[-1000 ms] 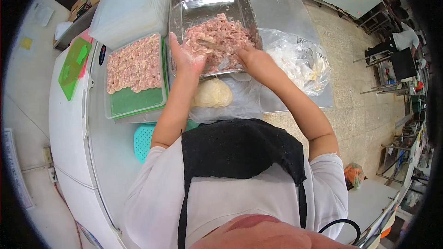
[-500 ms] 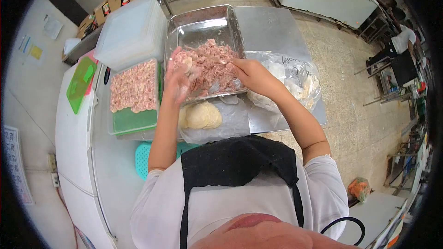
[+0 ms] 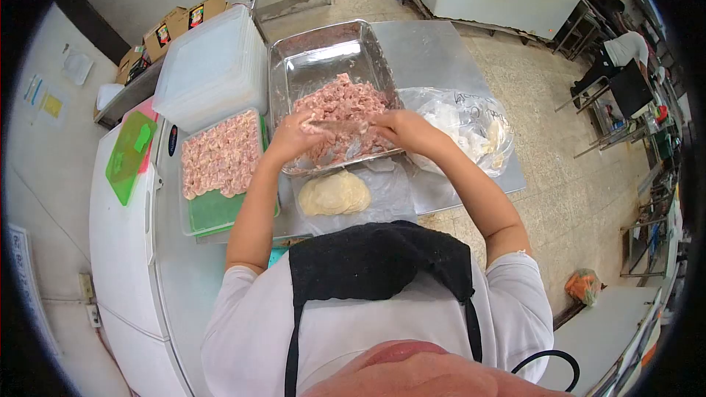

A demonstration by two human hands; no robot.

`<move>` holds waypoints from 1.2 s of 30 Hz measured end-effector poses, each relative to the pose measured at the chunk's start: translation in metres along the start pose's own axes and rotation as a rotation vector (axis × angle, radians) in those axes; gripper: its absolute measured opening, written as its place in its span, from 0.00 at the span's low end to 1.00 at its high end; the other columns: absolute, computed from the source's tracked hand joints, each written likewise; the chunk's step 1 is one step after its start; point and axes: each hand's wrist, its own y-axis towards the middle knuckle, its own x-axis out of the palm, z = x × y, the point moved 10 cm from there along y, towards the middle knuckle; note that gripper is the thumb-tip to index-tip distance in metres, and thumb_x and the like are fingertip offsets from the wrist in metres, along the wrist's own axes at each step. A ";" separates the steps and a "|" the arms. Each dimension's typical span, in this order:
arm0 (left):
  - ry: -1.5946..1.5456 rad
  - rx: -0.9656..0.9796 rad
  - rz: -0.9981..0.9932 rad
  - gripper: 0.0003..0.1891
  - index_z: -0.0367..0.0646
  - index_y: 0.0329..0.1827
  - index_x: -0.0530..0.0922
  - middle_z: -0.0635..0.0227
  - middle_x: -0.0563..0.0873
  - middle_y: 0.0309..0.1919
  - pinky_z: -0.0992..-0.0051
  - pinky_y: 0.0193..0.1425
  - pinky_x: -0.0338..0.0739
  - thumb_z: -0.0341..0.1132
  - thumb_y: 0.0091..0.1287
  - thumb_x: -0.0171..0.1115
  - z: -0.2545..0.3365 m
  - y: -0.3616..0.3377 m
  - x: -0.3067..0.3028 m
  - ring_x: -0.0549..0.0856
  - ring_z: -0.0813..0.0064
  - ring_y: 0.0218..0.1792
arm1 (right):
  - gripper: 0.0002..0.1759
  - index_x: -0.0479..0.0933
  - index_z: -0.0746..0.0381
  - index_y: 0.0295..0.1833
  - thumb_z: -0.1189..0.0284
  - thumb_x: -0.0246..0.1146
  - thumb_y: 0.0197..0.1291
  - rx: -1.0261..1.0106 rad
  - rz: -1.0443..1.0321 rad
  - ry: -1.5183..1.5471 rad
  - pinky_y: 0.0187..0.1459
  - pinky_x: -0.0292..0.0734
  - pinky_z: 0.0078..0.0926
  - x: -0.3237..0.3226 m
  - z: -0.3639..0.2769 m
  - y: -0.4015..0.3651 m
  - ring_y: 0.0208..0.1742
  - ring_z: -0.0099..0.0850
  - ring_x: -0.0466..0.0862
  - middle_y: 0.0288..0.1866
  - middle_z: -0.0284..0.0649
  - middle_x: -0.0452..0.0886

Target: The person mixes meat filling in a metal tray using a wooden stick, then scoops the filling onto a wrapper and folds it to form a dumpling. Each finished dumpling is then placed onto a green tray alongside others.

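Observation:
A metal tray holds minced meat. Over its left part, my left hand is closed around something I cannot make out. My right hand, at the tray's right side, grips a thin flat tool that reaches across the meat toward my left hand. Below the tray, a stack of round dough wrappers lies on a plastic sheet. Left of the tray, rows of filled dumplings sit in a clear container with a green base.
Stacked clear containers stand at the back left. A plastic bag with pale contents lies right of the tray. A green board rests on the white appliance at the left. Far right, a person is bent over.
My left hand has gone from raised with a wrapper to lower and closed near the tool. The view has shifted, so the table sits slightly lower in it.

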 end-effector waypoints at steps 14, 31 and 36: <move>-0.022 0.356 0.390 0.21 0.39 0.48 0.80 0.67 0.87 0.38 0.73 0.48 0.78 0.38 0.54 0.75 0.051 -0.024 -0.046 0.84 0.74 0.41 | 0.12 0.83 0.62 0.43 0.67 0.57 0.65 0.376 -0.099 -0.146 0.46 0.79 0.42 0.002 0.047 -0.025 0.44 0.50 0.84 0.41 0.50 0.85; -0.070 -0.326 0.188 0.23 0.41 0.47 0.81 0.63 0.85 0.40 0.71 0.50 0.77 0.44 0.52 0.76 -0.037 -0.001 0.036 0.83 0.74 0.44 | 0.11 0.80 0.56 0.45 0.63 0.56 0.64 0.018 -0.097 -0.518 0.34 0.79 0.44 0.025 0.081 -0.002 0.37 0.45 0.85 0.37 0.45 0.83; -0.197 -0.102 0.450 0.25 0.40 0.49 0.81 0.65 0.85 0.41 0.72 0.50 0.77 0.42 0.50 0.77 0.028 -0.024 0.022 0.83 0.72 0.46 | 0.17 0.81 0.61 0.54 0.62 0.58 0.68 0.167 -0.153 -0.006 0.48 0.78 0.35 -0.038 0.094 -0.015 0.46 0.44 0.85 0.47 0.50 0.85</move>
